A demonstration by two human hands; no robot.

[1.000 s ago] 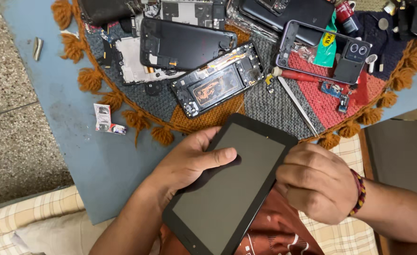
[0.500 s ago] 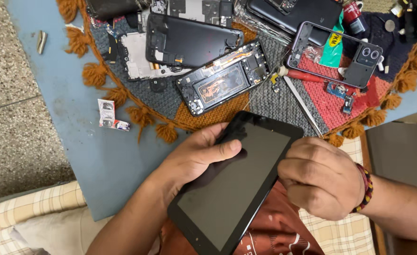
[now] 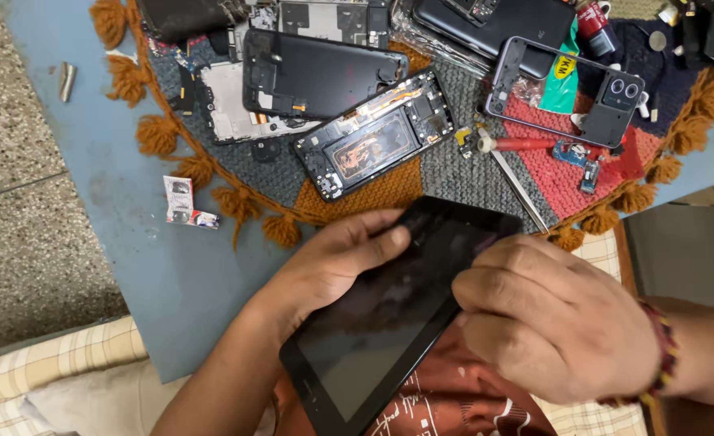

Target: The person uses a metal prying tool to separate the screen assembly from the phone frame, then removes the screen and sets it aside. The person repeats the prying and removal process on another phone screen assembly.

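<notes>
Left of mat (image 3: 422, 173): small white-red packet (image 3: 183, 202); both hands (image 3: 333, 258) gripping black tablet (image 3: 389, 323).

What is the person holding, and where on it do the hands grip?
A black tablet. The left hand grips its left long edge near the top; the right hand is closed at its right edge.

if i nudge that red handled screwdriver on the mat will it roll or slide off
The red-handled screwdriver with a thin metal shaft has a round handle, so it could roll a little. The knitted, tasselled mat under it looks rough, so it probably grips rather than slides. The small blue circuit-board piece near the handle would likely stop it.
</notes>
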